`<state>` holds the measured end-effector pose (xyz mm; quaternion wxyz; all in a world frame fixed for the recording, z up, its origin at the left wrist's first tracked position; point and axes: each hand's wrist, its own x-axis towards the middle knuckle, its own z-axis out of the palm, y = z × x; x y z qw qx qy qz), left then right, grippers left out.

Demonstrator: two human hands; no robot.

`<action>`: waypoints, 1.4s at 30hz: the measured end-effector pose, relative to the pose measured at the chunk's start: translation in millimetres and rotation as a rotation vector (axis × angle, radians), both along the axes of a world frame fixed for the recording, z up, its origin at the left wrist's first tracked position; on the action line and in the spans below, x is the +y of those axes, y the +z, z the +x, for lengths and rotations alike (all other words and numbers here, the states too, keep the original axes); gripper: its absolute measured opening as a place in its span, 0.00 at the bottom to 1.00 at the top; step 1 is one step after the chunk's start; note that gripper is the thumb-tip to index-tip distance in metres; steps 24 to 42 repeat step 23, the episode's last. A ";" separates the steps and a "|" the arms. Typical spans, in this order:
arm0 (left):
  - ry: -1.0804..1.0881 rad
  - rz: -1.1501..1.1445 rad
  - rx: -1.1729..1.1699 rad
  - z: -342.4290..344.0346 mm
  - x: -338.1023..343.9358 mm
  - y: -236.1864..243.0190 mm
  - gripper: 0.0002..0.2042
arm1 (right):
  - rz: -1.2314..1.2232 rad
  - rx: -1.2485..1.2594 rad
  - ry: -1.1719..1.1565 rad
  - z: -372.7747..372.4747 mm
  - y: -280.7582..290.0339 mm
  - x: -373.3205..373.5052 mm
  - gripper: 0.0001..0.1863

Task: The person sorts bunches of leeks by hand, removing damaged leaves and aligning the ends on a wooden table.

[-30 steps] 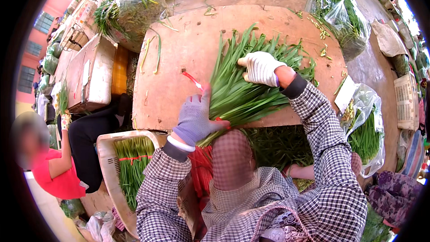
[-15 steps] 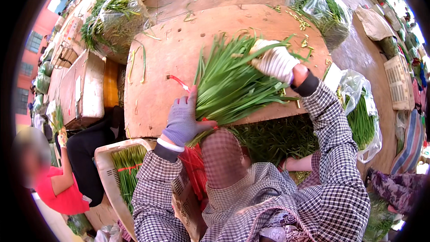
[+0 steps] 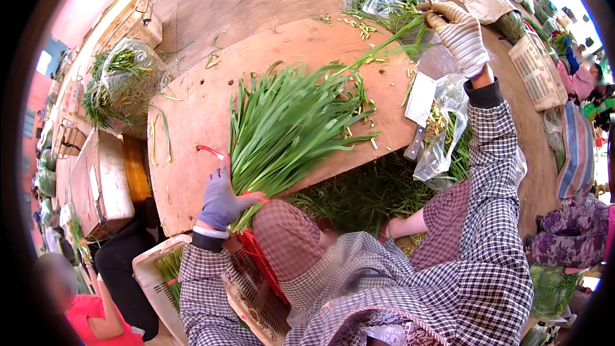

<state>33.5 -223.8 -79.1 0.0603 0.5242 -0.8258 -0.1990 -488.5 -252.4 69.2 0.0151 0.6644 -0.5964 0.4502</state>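
Note:
A large bunch of garlic chives (image 3: 288,125) lies fanned out across the wooden board (image 3: 186,109). My left hand (image 3: 222,198), in a grey-purple glove, grips its narrow end at the board's near edge. A red tie (image 3: 209,150) sticks out beside that thumb, and more red shows under the fingers. Off the board's far right corner, my right hand (image 3: 458,35), in a striped whitish glove, is closed on a few loose chive leaves (image 3: 394,37). These stretch back toward the bunch; their ends are blurred.
A cleaver (image 3: 419,106) rests at the board's right edge, beside a plastic bag (image 3: 451,109) of chives and trimmings. Bagged greens (image 3: 125,83) stand far left. A crate (image 3: 150,266) sits near my left arm. At left is a co-worker in a red top (image 3: 96,320).
My right hand has moved from above the bunch out to the right, drawing a few leaves away. The left hand keeps its grip. The view has shifted, bringing the cleaver into sight.

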 end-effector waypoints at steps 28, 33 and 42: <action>-0.045 0.068 -0.077 -18.9 10.3 22.3 0.54 | 0.301 0.088 0.381 150.2 -98.7 60.6 0.10; -0.045 0.068 -0.077 -18.9 10.3 22.3 0.54 | 0.301 0.088 0.381 150.2 -98.7 60.6 0.10; -0.045 0.068 -0.077 -18.9 10.3 22.3 0.54 | 0.301 0.088 0.381 150.2 -98.7 60.6 0.10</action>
